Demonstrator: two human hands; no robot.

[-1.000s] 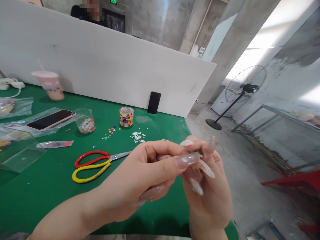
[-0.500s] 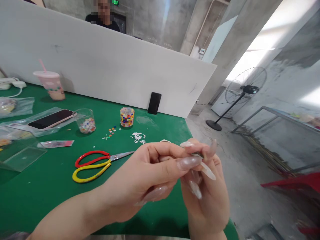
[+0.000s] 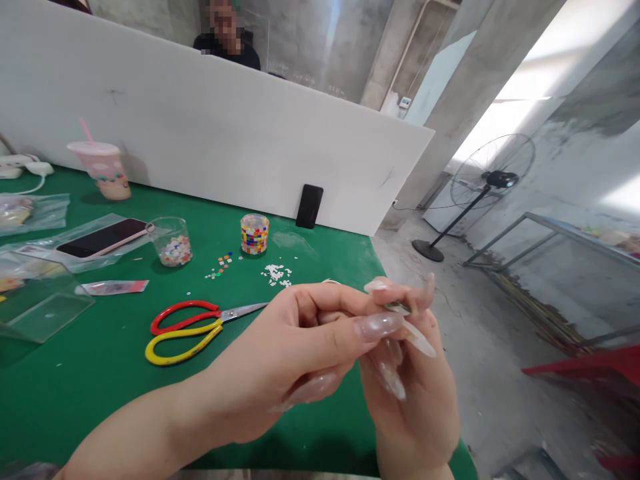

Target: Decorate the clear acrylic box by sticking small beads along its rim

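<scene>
Both hands are raised together over the near right corner of the green table (image 3: pixel 100 387). My left hand (image 3: pixel 295 360) reaches in from the left, its thumb and forefinger pinched with long pale nails. My right hand (image 3: pixel 417 393) comes up from below, fingers curled against the left fingertips. Between the fingertips shows a tiny dark piece (image 3: pixel 397 308), too small to name. Red and yellow scissors (image 3: pixel 193 325) lie on the table left of the hands.
A mosaic-covered small cup (image 3: pixel 254 233), a clear cup of tiles (image 3: pixel 171 243), loose tiles (image 3: pixel 274 273), two phones (image 3: pixel 103 237) (image 3: pixel 309 206), a pink drink cup (image 3: pixel 104 170) and plastic bags stand on the table. A person sits behind the white partition (image 3: pixel 210 140). A floor fan (image 3: pixel 480 187) stands right.
My hands have barely moved; the fingertips shifted slightly. The person behind the partition has moved to the right.
</scene>
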